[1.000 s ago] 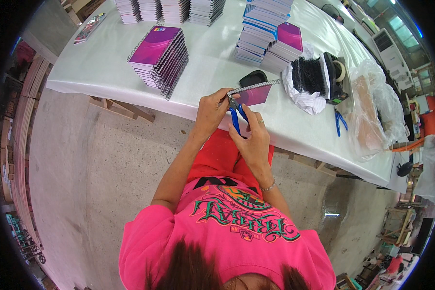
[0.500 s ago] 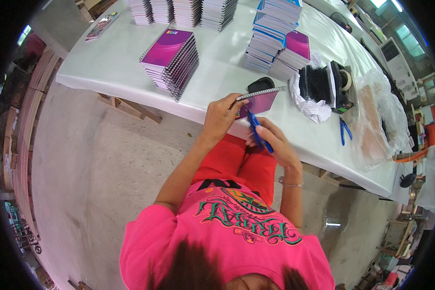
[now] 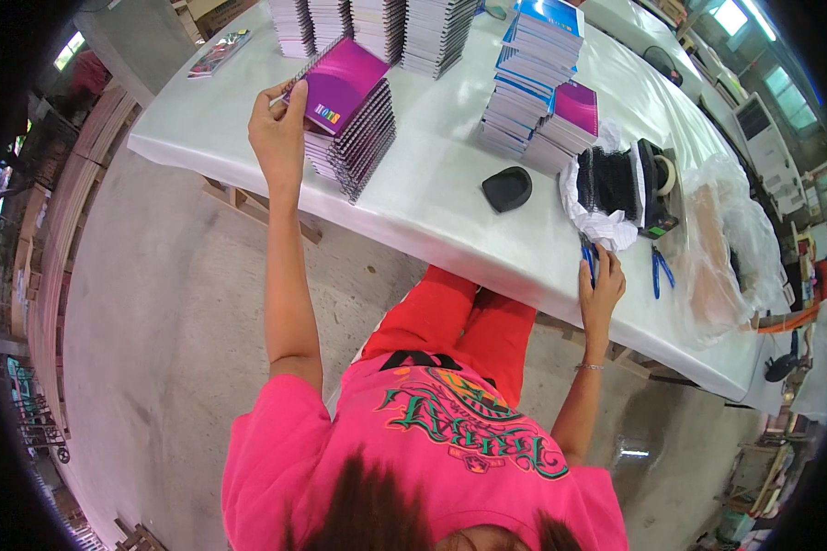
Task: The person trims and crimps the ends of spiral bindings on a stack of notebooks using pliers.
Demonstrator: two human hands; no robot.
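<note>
"One long white-covered table (image 3: 432, 188). What's biggest on it?"

"A tall blue-covered pile (image 3: 526, 96) at the far side, with spiral-bound stacks (image 3: 436, 37) in a row to its left."

"After those?"

"Clear plastic (image 3: 730, 216) on the right, a purple spiral stack (image 3: 354, 147) on the left, and a black mesh bundle (image 3: 609, 179) in white wrapping, right of the middle."

"And the hands?"

"The left hand (image 3: 280, 133) is at the purple stack's left side, thumb over and fingers under, closed on a notebook's corner. The right hand (image 3: 604, 286) is near the right front edge, fingers partly spread."

"Where's that purple notebook (image 3: 347, 78)?"

"Over the purple stack, turned slightly against it — I can't tell whether they touch."

"Smaller things?"

"A black dish-shaped piece (image 3: 507, 188), left of the bundle. Then blue-handled pliers (image 3: 589, 260) between the right thumb and fingers — gripped or just touched, I can't tell. Another blue-handled pair (image 3: 662, 269) lies further right."
</note>
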